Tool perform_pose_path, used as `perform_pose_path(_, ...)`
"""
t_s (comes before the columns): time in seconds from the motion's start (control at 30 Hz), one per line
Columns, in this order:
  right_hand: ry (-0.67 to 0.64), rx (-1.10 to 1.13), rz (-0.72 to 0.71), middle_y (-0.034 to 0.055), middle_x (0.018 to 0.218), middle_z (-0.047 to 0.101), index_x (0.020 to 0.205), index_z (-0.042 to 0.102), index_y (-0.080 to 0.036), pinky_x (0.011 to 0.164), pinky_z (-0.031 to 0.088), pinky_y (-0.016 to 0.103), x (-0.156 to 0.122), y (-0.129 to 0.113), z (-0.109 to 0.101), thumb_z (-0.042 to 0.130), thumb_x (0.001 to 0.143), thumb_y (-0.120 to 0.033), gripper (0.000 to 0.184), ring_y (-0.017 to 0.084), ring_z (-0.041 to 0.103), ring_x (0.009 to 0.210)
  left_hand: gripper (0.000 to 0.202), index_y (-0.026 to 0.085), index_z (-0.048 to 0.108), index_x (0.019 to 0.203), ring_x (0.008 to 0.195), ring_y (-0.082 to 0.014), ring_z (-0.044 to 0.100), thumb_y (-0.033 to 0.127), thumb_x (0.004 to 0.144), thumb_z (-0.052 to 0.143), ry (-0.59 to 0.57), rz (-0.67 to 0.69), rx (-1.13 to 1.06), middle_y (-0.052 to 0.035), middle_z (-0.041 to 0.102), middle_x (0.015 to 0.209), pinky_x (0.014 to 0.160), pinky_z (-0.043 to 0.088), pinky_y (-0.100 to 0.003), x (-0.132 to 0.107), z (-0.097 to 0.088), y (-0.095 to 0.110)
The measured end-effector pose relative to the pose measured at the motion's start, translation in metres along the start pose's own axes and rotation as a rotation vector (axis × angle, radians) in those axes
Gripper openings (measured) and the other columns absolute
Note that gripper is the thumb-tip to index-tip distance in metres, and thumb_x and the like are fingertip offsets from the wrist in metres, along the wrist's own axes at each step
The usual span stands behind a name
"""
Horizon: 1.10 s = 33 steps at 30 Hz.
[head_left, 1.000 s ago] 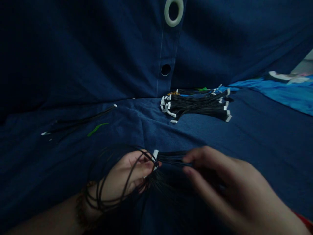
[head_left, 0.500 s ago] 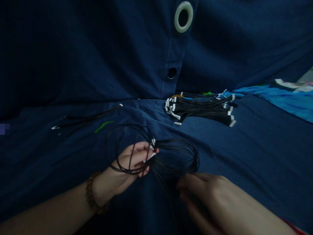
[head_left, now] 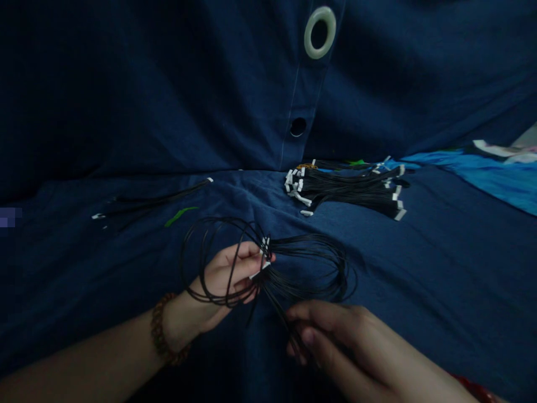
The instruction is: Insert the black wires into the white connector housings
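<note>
Head view, dim and blue-toned, looking down on both hands over rumpled navy fabric [head_left: 126,112]. Left hand [head_left: 229,271] curled and nearly closed, fingers [head_left: 247,257] wrapped around a bundle of thin black wires [head_left: 308,245] just behind its white connectors [head_left: 263,260], the connectors poking out past the fingertips. Long wire loops arcing on both sides of that hand, some lying across its back, others fanning out to the right over the fabric. Beaded bracelet [head_left: 161,330] around the left wrist. Right hand [head_left: 335,350] low in the frame, just below the loops, fingers bent and thumb [head_left: 308,336] drawn close to the forefinger around the lower strands, probably pinching a few, though shadow hides the exact contact. Red band [head_left: 472,389] at the right wrist, near the bottom edge. Farther up, well apart from both hands, a pile of black wire harnesses [head_left: 348,190] with white connectors at the ends, lying on the fabric. To the left of it, two loose black wires [head_left: 159,198] and a green strip [head_left: 180,215]. Bright blue cloth [head_left: 495,182] along the right side. Pale ring [head_left: 319,32] and a dark round hole [head_left: 297,127] higher up on a seam of the navy fabric.
</note>
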State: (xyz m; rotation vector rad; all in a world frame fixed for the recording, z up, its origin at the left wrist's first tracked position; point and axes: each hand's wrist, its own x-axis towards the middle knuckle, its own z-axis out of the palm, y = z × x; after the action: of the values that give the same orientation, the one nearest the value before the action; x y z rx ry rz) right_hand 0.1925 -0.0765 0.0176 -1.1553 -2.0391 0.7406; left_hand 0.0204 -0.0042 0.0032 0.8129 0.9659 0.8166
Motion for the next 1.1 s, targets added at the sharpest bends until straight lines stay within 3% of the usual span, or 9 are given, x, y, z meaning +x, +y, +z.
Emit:
perform_pose_path(0.17,-0.042,0.166,0.154,-0.0055,0.074,0.067,0.085,0.061,-0.022,0.062,0.048,0.012,0.0023,0.0043,0.0028,0.042,0.082,-0.005,0.026,0.007,0.064,0.066,0.021,0.015,0.063,0.069,0.039,-0.0041,0.047,0.022,0.054,0.076,-0.025,0.013,0.008,0.0008,0.06,0.062,0.035,0.034,-0.013,-0.0048,0.0038,0.0012)
perform_pose_path(0.3,-0.115,0.192,0.268,-0.0056,0.075,0.068,0.094,0.063,-0.023,0.059,0.048,0.015,0.0007,0.007,0.0046,0.047,0.081,-0.011,0.023,0.009,0.063,0.066,0.021,0.015,0.061,0.067,0.041,-0.0043,0.049,0.021,0.054,0.076,-0.037,0.012,0.005,-0.0002,0.064,0.071,0.036,0.035,-0.013,-0.0081,0.0054,0.0031)
perform_pose_path(0.53,0.008,-0.012,0.14,-0.0061,0.073,0.066,0.084,0.062,-0.023,0.056,0.045,0.015,0.0,-0.0013,-0.0018,0.049,0.077,-0.008,0.021,0.009,0.062,0.065,0.023,0.015,0.062,0.069,0.041,-0.0043,0.048,0.022,0.053,0.077,-0.044,0.03,-0.005,0.0003,0.063,0.065,0.036,0.034,-0.013,-0.0083,0.0033,0.0009)
perform_pose_path(0.73,0.051,-0.157,0.056,-0.002,0.077,0.065,0.085,0.061,-0.022,0.065,0.046,0.02,-0.0042,0.0013,0.0015,0.053,0.077,-0.014,0.014,0.011,0.061,0.071,0.026,0.014,0.061,0.071,0.038,-0.0045,0.048,0.019,0.052,0.078,-0.004,0.045,-0.081,0.0021,0.062,0.06,0.035,0.037,-0.014,-0.0041,0.0045,0.0013)
perform_pose_path(0.9,-0.026,-0.102,0.114,-0.0025,0.077,0.064,0.084,0.06,-0.021,0.063,0.044,0.019,-0.001,0.0025,0.0013,0.05,0.079,-0.014,0.013,0.01,0.06,0.07,0.028,0.015,0.061,0.073,0.04,-0.006,0.052,0.019,0.051,0.078,0.012,0.008,-0.068,-0.001,0.066,0.074,0.036,0.039,-0.016,-0.0049,0.0039,0.0027)
perform_pose_path(1.1,-0.038,-0.019,0.119,-0.0018,0.079,0.064,0.082,0.06,-0.02,0.065,0.041,0.017,0.0025,0.0026,0.003,0.043,0.084,-0.013,0.018,0.009,0.06,0.073,0.019,0.014,0.064,0.073,0.041,-0.0062,0.047,0.022,0.059,0.073,-0.084,0.062,0.019,0.0025,0.056,0.052,0.038,0.036,-0.014,-0.0081,0.004,-0.0022)
